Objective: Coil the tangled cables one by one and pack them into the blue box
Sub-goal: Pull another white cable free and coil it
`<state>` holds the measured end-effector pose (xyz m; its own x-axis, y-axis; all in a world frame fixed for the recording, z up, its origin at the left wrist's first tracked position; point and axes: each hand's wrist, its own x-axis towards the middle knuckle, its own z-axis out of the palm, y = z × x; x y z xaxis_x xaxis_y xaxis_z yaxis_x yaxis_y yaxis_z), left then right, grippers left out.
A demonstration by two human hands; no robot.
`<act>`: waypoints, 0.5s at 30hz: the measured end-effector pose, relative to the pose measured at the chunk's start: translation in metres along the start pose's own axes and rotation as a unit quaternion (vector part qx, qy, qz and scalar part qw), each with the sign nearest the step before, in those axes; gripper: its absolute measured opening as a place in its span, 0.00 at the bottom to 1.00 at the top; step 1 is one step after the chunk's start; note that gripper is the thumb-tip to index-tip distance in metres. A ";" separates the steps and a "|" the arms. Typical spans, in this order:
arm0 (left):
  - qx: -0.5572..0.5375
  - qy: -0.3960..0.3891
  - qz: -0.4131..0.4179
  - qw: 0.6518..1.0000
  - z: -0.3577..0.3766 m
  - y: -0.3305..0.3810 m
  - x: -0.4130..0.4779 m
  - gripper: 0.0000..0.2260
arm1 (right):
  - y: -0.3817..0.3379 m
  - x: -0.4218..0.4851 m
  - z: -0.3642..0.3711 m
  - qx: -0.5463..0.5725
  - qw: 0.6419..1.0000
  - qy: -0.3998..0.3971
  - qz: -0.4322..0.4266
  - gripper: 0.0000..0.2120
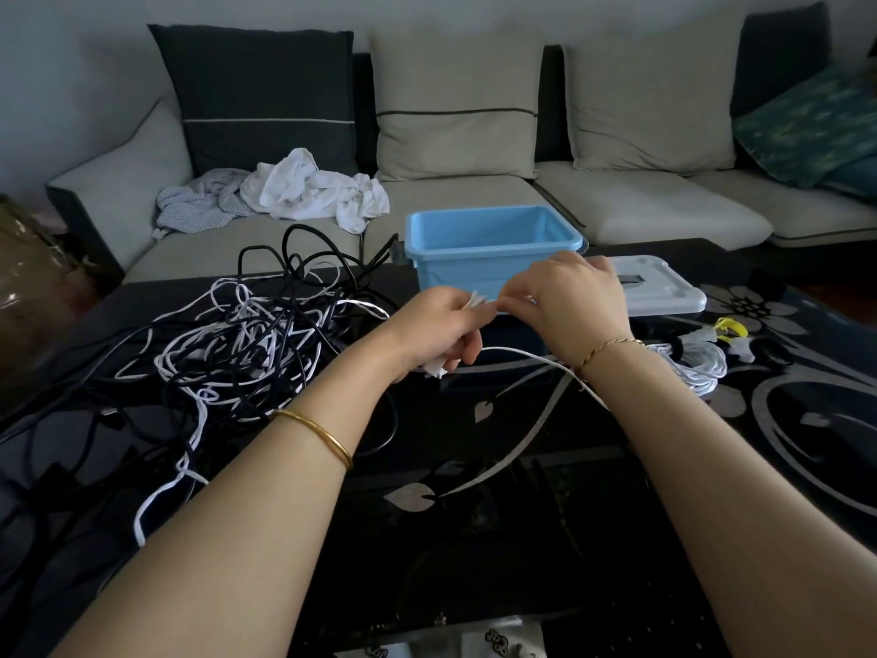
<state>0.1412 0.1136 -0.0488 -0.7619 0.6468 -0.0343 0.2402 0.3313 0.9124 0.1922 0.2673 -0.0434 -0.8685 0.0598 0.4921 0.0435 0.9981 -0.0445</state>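
A heap of tangled black and white cables (pixel 247 344) lies on the left of the dark glass table. The open blue box (pixel 493 249) stands at the table's far edge, just behind my hands. My left hand (pixel 436 330) grips a small bundle of folded white cable (pixel 474 300); its loops poke out above and below the fist. My right hand (pixel 574 296) pinches the same white cable at the top of the bundle. A loose strand of that cable (pixel 536 356) trails rightward under my right wrist.
The box's grey lid (pixel 664 292) lies right of the box. A coiled white cable (pixel 702 368) and yellow-tipped ties (pixel 731 327) sit at the right. A sofa with cushions and crumpled clothes (pixel 313 187) stands behind the table.
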 end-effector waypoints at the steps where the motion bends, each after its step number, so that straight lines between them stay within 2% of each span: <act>1: 0.013 0.007 -0.005 1.000 -0.001 0.000 0.001 0.15 | 0.000 0.001 0.001 -0.015 1.000 -0.001 0.001 0.13; 6: 0.023 -0.005 -0.042 0.999 -0.003 0.002 -0.003 0.11 | 0.003 0.000 0.005 -0.041 0.999 0.030 0.020 0.11; 13: -0.074 -0.072 -0.081 0.991 -0.007 0.010 -0.007 0.17 | 0.005 0.001 0.020 -0.039 0.974 0.224 0.014 0.08; 15: -0.114 -0.074 -0.069 0.988 -0.009 0.011 -0.008 0.18 | 0.004 0.000 0.020 -0.031 0.969 0.244 0.009 0.08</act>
<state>0.1445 0.1059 -0.0352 -0.6776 0.7049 -0.2095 -0.0147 0.2718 0.9622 0.1823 0.2714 -0.0610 -0.5316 0.0633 0.8447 0.0999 0.9949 -0.0117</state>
